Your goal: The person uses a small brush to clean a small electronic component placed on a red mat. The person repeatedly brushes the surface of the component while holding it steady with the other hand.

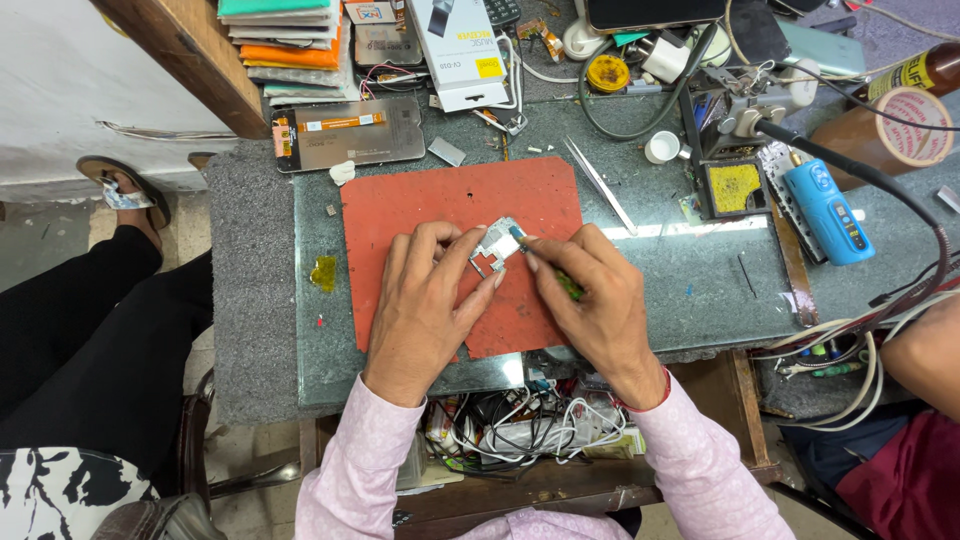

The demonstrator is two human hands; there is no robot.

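While both hands work over the red rubber mat [420,205] on the grey stone worktop [690,280], the left hand [425,300] pinches a small silvery metal phone frame piece [495,250] between thumb and fingers, holding it just above the mat. The right hand [590,300] is closed around a green-handled screwdriver [560,278], its tip touching the piece. Slim steel tweezers [600,185] lie beside the mat, and a blue handheld tool [828,210] rests well apart to the right.

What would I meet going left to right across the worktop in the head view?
Yellow blob → red mat → left hand → small metal frame → right hand → tweezers → blue handheld tool → tape roll.
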